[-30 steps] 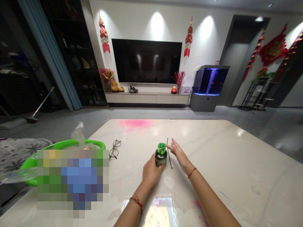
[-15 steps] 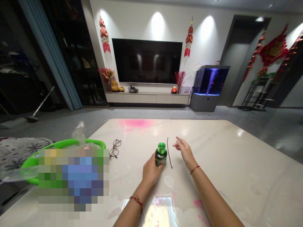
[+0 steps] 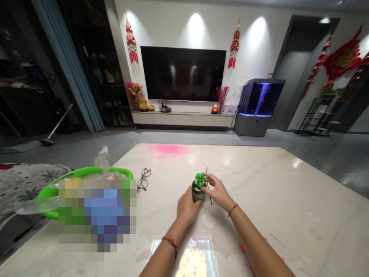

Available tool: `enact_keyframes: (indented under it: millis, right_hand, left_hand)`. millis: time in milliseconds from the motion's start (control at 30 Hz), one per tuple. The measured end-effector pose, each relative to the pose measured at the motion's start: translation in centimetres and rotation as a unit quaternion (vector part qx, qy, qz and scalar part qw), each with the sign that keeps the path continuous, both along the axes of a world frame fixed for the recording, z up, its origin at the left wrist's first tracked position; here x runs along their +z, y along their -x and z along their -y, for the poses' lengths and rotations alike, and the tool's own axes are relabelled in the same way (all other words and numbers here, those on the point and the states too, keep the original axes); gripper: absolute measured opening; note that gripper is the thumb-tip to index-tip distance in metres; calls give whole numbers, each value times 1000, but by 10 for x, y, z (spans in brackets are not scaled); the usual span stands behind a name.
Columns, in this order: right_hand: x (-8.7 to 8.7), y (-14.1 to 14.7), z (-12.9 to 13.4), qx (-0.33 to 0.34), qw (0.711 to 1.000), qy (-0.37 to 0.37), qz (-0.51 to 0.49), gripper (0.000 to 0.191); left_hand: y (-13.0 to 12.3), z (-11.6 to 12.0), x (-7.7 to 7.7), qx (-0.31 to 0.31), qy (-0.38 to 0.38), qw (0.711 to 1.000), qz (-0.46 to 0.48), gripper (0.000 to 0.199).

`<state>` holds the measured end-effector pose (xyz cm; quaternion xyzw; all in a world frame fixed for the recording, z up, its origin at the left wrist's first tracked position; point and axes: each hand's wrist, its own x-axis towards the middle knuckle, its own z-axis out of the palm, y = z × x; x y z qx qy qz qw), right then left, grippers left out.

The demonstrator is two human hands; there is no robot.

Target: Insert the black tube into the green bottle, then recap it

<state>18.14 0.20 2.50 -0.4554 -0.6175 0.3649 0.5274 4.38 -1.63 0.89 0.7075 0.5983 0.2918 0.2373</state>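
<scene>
My left hand [image 3: 187,207] is wrapped around the body of a small dark green bottle [image 3: 197,196], which stands upright on the table. On top of the bottle is a shiny, bright green faceted cap [image 3: 199,179]. My right hand [image 3: 218,191] is at the cap's right side, thumb and fingers apart; its thumb lies by the bottle's shoulder and its fingertips reach the cap's edge. Whether they press on the cap cannot be made out. A thin black stick [image 3: 211,200] lies just right of the bottle, partly hidden behind my right hand.
Folded-out eyeglasses [image 3: 143,179] lie left of the bottle. Further left, a green basket [image 3: 47,194] holds plastic bags and blurred-out items. Pink stains [image 3: 168,148] mark the pale glossy table [image 3: 276,184]. Beyond it are a TV cabinet [image 3: 184,120] and a fish tank [image 3: 258,100].
My right hand has moved left from above the table to the green cap, passing over the stick. My left hand keeps its hold on the bottle. The view has shifted slightly.
</scene>
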Motion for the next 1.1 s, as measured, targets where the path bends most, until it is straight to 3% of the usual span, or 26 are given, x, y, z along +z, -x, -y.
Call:
enact_keyframes:
  millis: [100, 300, 467, 667, 900, 1033, 1100]
  right_hand:
    - [1, -1, 1, -12, 1000, -4, 24, 49]
    - [-13, -9, -1, 5, 996, 40, 75, 72]
    - [-18, -12, 1, 18, 990, 30, 134, 47]
    - [-13, -12, 4, -30, 977, 44, 206, 42]
    - [-16, 5, 7, -125, 960, -7, 252, 40]
    - [-18, 3, 7, -182, 945, -18, 270, 14]
    - [-19, -7, 7, -199, 945, 5, 259, 12]
  left_hand:
    - [0, 1, 2, -2, -3, 1000, -5, 46]
    - [-1, 2, 1, -3, 8, 1000, -22, 47]
    - [12, -2, -7, -30, -12, 999, -28, 49]
    - [31, -3, -10, -21, 18, 998, -49, 48]
    - [33, 0, -3, -44, -1, 997, -69, 45]
    - [33, 3, 1, -49, 5, 995, -81, 44]
    - [33, 7, 3, -61, -1, 994, -94, 41]
